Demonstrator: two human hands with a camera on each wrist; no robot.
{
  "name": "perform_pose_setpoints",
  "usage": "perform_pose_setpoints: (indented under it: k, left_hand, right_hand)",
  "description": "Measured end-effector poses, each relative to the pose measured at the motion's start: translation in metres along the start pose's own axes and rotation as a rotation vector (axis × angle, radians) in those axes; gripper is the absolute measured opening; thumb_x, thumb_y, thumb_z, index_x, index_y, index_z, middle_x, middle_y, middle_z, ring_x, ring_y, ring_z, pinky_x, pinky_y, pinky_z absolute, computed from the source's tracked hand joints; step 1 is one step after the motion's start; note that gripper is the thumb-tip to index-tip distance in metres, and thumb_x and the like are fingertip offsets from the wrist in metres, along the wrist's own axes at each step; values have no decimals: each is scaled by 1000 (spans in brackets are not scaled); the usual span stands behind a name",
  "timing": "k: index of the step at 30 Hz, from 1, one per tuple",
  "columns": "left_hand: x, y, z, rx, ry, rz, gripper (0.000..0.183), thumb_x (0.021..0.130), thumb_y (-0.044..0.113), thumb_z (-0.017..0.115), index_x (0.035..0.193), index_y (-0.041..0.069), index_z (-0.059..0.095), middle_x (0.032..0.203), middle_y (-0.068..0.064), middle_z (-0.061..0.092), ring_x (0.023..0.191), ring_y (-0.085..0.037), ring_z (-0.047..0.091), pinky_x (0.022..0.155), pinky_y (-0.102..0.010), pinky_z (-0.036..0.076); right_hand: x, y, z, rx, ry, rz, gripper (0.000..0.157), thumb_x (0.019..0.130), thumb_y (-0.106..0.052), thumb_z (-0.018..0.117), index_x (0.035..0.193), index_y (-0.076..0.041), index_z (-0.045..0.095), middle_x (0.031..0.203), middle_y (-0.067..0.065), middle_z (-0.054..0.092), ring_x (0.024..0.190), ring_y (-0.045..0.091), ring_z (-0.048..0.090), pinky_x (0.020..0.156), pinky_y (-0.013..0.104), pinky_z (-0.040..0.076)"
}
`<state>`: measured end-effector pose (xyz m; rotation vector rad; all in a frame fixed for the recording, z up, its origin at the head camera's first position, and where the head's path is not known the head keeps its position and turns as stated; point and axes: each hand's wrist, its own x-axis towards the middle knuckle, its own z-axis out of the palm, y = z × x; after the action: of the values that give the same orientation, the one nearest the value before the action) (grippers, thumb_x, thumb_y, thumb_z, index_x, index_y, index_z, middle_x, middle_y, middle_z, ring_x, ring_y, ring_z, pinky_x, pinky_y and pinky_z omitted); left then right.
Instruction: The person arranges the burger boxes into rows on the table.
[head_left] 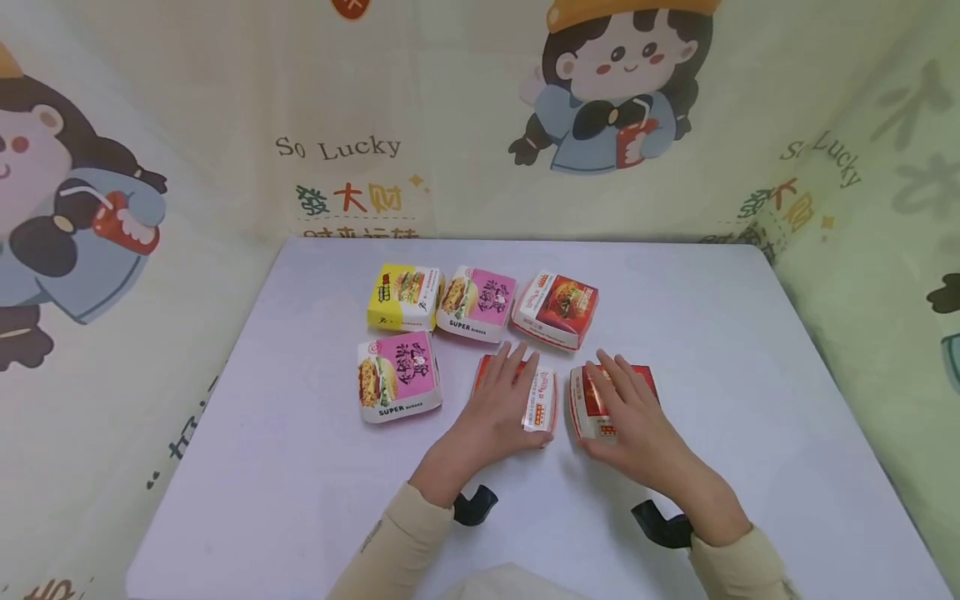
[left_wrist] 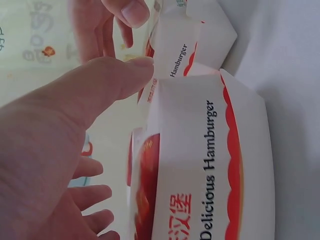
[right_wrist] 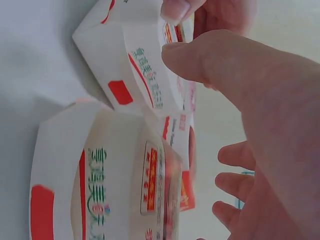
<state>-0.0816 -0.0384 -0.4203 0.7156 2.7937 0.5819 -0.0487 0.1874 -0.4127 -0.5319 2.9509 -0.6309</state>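
Note:
Two red-and-white hamburger boxes lie side by side at the front of the group. My left hand [head_left: 483, 417] is over the left one [head_left: 540, 402], its fingers extended across the top and its thumb near the front right corner. Likewise, my right hand [head_left: 648, 429] spreads over the right box [head_left: 591, 403], thumb by the front left corner. The left wrist view shows the near box's white side [left_wrist: 192, 165] with lettering below the thumb. In the right wrist view, the near box [right_wrist: 112, 175] sits beneath relaxed fingers. Whether either hand touches its box is unclear.
Behind stand a yellow burger box [head_left: 405, 298], a pink one [head_left: 477, 303] and a red one [head_left: 557, 308], set close together. Another pink box [head_left: 400, 377] lies left of my left hand. All rest on a white table [head_left: 247, 483] with printed cloth [head_left: 465, 192] around it.

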Motion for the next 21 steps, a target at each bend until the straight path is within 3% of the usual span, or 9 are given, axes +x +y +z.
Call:
perform_pose_setpoints:
  k: [10, 21]
  left_hand:
    - [-9, -10, 2, -10, 44, -16, 110, 77, 54, 80, 158, 7, 21, 166, -13, 15, 155, -33, 7, 127, -46, 12]
    - [-16, -19, 1, -82, 9, -98, 111, 77, 51, 81, 159, 11, 17, 168, -9, 7, 155, -29, 2, 126, -48, 16]
  right_hand:
    - [9, -12, 5, 0, -23, -20, 98, 77, -37, 84, 154, -5, 32, 163, 16, 23, 150, 41, 16, 113, 69, 29]
    - [21, -20, 17, 3, -35, -70, 95, 77, -34, 84, 153, -5, 34, 163, 16, 25, 151, 39, 19, 115, 63, 31]
